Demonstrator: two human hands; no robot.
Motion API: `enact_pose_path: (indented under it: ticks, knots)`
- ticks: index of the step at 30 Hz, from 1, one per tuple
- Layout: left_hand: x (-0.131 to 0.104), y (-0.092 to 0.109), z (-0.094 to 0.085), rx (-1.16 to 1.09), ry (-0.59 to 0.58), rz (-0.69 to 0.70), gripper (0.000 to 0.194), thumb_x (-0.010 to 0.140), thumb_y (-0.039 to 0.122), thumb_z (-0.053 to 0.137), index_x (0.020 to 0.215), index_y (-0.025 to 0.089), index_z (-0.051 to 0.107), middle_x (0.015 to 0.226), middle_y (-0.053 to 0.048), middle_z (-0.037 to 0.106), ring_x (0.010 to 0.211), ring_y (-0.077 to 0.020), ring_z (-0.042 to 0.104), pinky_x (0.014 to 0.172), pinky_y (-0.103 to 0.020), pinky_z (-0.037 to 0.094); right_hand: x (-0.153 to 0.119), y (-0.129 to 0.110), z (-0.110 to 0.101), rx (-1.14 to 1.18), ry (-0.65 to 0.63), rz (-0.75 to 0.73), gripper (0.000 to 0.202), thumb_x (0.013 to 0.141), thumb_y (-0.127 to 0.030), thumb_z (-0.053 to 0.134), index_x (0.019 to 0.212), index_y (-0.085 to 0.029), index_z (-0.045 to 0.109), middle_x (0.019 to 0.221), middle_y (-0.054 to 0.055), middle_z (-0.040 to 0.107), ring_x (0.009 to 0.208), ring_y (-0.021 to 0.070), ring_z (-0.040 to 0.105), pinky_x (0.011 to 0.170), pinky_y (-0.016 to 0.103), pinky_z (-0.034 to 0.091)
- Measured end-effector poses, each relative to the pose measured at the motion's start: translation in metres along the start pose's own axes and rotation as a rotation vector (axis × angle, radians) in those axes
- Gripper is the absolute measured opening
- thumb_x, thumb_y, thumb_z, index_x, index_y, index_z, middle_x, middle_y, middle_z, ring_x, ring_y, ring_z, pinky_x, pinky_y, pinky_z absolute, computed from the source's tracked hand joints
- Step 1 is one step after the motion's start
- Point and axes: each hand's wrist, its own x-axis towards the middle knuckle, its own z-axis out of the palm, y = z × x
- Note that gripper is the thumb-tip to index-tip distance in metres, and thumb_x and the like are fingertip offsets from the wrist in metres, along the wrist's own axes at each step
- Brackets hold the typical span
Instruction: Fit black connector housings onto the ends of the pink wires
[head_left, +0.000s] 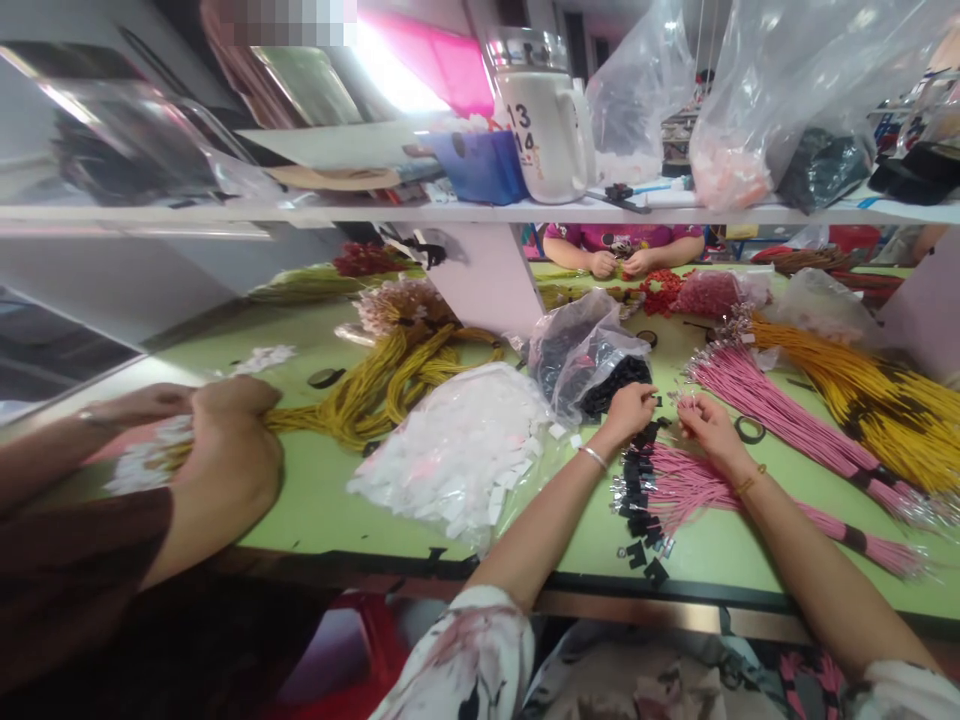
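Note:
My left hand (632, 410) is closed in a pinch, and a small black connector (658, 401) shows at its fingertips. Close by on the right, my right hand (705, 425) pinches a thin pink wire near its metal-tipped end; the fingers partly hide it. Below both hands lies a bundle of pink wires (694, 485), with several black connectors (639, 500) on its left ends. Just behind my left hand, a clear bag (574, 345) holds black connectors (619, 388). A second pink wire bundle (780, 405) with bare metal terminals lies beyond my right hand.
A bag of white connectors (457, 440) lies left of my left arm. Yellow wire bundles (885, 385) lie at the right. A co-worker's arms (232, 440) reach in at the left. Across the table sits another person (622, 245). A shelf (420, 212) with a mug (541, 130) spans above.

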Motion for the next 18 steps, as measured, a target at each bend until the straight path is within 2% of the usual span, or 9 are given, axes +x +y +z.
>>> enact_pose_path:
  ticks: [4, 8, 10, 13, 16, 18]
  knots:
    - [0.016, 0.0, 0.014, 0.261, -0.076, 0.047, 0.008, 0.077, 0.012, 0.065, 0.081, 0.015, 0.072, 0.093, -0.01, 0.062, 0.087, -0.0197, 0.059, 0.082, -0.028, 0.043, -0.002, -0.002, 0.001, -0.048, 0.0, 0.006, 0.031, 0.076, -0.047, 0.07, 0.07, -0.021, 0.054, 0.052, -0.005, 0.053, 0.048, 0.0113, 0.044, 0.049, 0.025, 0.031]
    - [0.011, -0.004, 0.016, 0.229, -0.076, 0.072, 0.017, 0.072, 0.006, 0.067, 0.085, 0.017, 0.067, 0.089, -0.006, 0.061, 0.086, -0.0184, 0.057, 0.08, -0.028, 0.043, -0.003, -0.006, 0.003, -0.029, 0.008, 0.03, 0.029, 0.074, -0.044, 0.07, 0.067, -0.021, 0.054, 0.048, -0.006, 0.047, 0.043, 0.0099, 0.036, 0.045, 0.024, 0.024]
    - [0.005, -0.006, 0.016, 0.071, -0.035, 0.031, 0.018, 0.071, 0.004, 0.066, 0.084, 0.018, 0.065, 0.079, -0.002, 0.061, 0.08, -0.0162, 0.057, 0.077, -0.027, 0.044, -0.002, -0.005, 0.004, -0.02, 0.015, 0.045, 0.028, 0.072, -0.043, 0.069, 0.066, -0.022, 0.052, 0.047, -0.008, 0.042, 0.042, 0.0093, 0.032, 0.044, 0.024, 0.021]
    - [-0.004, -0.004, 0.013, -0.405, -0.014, -0.163, 0.015, 0.075, 0.007, 0.067, 0.087, 0.015, 0.067, 0.068, 0.001, 0.059, 0.065, -0.0112, 0.055, 0.067, -0.023, 0.045, 0.0, -0.001, 0.005, -0.05, 0.026, 0.035, 0.028, 0.071, -0.043, 0.068, 0.064, -0.022, 0.051, 0.047, -0.008, 0.039, 0.043, 0.0092, 0.03, 0.044, 0.025, 0.02]
    - [-0.015, 0.003, 0.004, -0.854, -0.108, -0.36, 0.014, 0.077, 0.007, 0.068, 0.091, 0.011, 0.068, 0.066, -0.001, 0.062, 0.059, -0.0087, 0.059, 0.063, -0.021, 0.049, 0.001, 0.004, 0.004, -0.097, 0.064, -0.009, 0.03, 0.073, -0.044, 0.067, 0.063, -0.022, 0.05, 0.049, -0.007, 0.039, 0.044, 0.0096, 0.031, 0.044, 0.026, 0.021]
    - [-0.023, 0.008, -0.004, -1.008, -0.162, -0.423, 0.014, 0.077, 0.005, 0.069, 0.09, 0.01, 0.069, 0.072, -0.003, 0.066, 0.064, -0.0095, 0.064, 0.068, -0.022, 0.053, 0.002, 0.006, 0.002, -0.124, 0.089, -0.034, 0.031, 0.074, -0.045, 0.067, 0.063, -0.023, 0.049, 0.049, -0.007, 0.04, 0.044, 0.0101, 0.031, 0.045, 0.026, 0.023]
